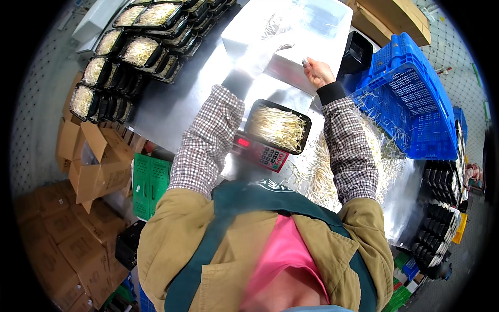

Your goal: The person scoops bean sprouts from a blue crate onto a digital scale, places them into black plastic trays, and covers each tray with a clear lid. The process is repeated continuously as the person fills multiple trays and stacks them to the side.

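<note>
A black plastic tray of bean sprouts point(277, 126) rests on a digital scale point(260, 153) with a red display. Beyond it stands a white foam box point(288, 68). My left hand point(269, 50), in a pale glove, is over the box's near left side; glare hides what its fingers hold. My right hand point(319, 73), its fingers bent together, is at the box's near right edge, and whether something thin is between the fingertips cannot be told. Loose bean sprouts point(323, 175) lie heaped on the metal table point(163, 113) beneath and beside my right sleeve.
Stacked black trays of sprouts point(140, 50) fill the table's far left. A blue plastic crate point(413, 97) lies tipped on the right, with sprouts at its mouth. Empty black trays point(355, 52) stand beside the foam box. Cardboard boxes point(74, 249) and a green crate point(150, 185) are at the lower left.
</note>
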Available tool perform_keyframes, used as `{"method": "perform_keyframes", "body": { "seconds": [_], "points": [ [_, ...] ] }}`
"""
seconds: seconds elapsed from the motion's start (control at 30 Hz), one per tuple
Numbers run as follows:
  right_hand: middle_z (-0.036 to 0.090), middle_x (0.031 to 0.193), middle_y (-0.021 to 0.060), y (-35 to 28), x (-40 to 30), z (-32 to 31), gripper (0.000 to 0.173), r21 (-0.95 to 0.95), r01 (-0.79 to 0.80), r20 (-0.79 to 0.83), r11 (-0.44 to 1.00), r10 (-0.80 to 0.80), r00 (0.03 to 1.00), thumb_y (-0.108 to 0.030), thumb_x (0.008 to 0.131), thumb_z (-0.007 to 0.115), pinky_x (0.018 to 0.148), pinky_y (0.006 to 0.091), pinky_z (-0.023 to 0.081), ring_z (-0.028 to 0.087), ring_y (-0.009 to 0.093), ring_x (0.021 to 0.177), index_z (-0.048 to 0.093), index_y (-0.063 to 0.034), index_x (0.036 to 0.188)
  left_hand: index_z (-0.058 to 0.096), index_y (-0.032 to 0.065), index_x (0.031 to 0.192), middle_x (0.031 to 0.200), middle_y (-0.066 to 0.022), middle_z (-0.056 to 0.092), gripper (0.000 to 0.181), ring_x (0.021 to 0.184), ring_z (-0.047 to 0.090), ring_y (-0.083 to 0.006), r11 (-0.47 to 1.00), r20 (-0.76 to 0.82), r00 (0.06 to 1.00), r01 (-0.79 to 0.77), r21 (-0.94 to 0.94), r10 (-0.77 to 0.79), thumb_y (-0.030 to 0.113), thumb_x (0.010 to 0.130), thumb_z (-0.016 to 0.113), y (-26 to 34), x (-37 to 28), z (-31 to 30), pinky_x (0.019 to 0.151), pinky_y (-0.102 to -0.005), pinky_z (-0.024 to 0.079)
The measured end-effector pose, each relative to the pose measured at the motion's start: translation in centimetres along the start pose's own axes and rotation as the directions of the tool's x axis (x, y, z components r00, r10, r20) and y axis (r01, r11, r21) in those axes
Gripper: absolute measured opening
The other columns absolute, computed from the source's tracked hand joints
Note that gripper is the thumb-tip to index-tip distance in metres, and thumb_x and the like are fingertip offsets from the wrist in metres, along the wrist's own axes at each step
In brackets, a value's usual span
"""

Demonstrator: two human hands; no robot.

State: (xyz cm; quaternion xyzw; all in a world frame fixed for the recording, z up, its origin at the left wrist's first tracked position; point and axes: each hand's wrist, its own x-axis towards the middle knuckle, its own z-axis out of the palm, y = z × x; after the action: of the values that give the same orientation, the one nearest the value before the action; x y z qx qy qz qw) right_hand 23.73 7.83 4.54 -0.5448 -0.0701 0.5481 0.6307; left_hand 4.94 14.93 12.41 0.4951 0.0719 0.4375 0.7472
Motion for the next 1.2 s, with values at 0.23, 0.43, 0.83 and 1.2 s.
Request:
{"method": "perform_keyframes", "body": {
  "seconds": [0.23, 0.43, 0.83, 1.2],
  "points": [
    [0.056, 0.073, 0.0047, 0.8, 2.7, -4.6, 0.013, 0.129, -0.240, 0.223, 0.962, 0.207, 0.952, -0.003, 0.097, 0.048, 0.052, 0.0193, 0.050, 0.058, 0.011, 0.062, 0.054, 0.0015, 0.087, 0.043, 0.0052, 0.140, 0.143, -0.0087, 0.044, 0.053, 0.121, 0.053, -0.0233, 0.973, 0.125, 0.965, 0.230, 0.018, -0.230, 0.018, 0.093, 0.062, 0.9, 0.9, -3.3, 0.093, -0.0360, 0.051],
    [0.061, 0.080, 0.0073, 0.8, 2.9, -2.8, 0.010, 0.092, -0.160, 0.201, 0.983, 0.138, 0.970, -0.002, 0.096, 0.049, 0.053, 0.0189, 0.054, 0.061, 0.013, 0.067, 0.055, 0.0058, 0.094, 0.043, 0.0037, 0.140, 0.141, -0.0102, 0.045, 0.059, 0.123, 0.051, -0.0215, 0.977, 0.125, 0.974, 0.174, 0.124, -0.189, 0.025, 0.090, 0.067, -0.7, 0.0, -2.6, 0.095, -0.0363, 0.050],
    [0.061, 0.081, 0.0033, 1.9, 0.4, -1.0, 0.026, -0.096, -0.177, 0.143, 0.980, 0.190, 0.971, -0.014, 0.103, 0.042, 0.049, 0.0127, 0.050, 0.054, 0.003, 0.055, 0.059, 0.0050, 0.100, 0.033, 0.0065, 0.147, 0.147, -0.0103, 0.037, 0.075, 0.133, 0.040, -0.0239, 0.997, 0.113, 0.994, -0.025, 0.078, 0.016, 0.032, 0.086, 0.070, -0.9, -0.6, -3.7, 0.098, -0.0397, 0.047],
    [0.068, 0.088, 0.0133, 1.6, 1.2, -0.9, 0.024, -0.390, 0.050, 0.002, 0.919, -0.054, 0.999, -0.012, 0.100, 0.046, 0.055, 0.0236, 0.056, 0.066, 0.017, 0.063, 0.057, 0.0094, 0.103, 0.039, 0.0001, 0.142, 0.139, -0.0157, 0.048, 0.061, 0.113, 0.057, -0.0193, 0.862, 0.038, 0.999, 0.008, 0.507, -0.031, 0.013, 0.088, 0.064, -3.7, -0.5, -11.9, 0.082, -0.0293, 0.054]
  ]
}}
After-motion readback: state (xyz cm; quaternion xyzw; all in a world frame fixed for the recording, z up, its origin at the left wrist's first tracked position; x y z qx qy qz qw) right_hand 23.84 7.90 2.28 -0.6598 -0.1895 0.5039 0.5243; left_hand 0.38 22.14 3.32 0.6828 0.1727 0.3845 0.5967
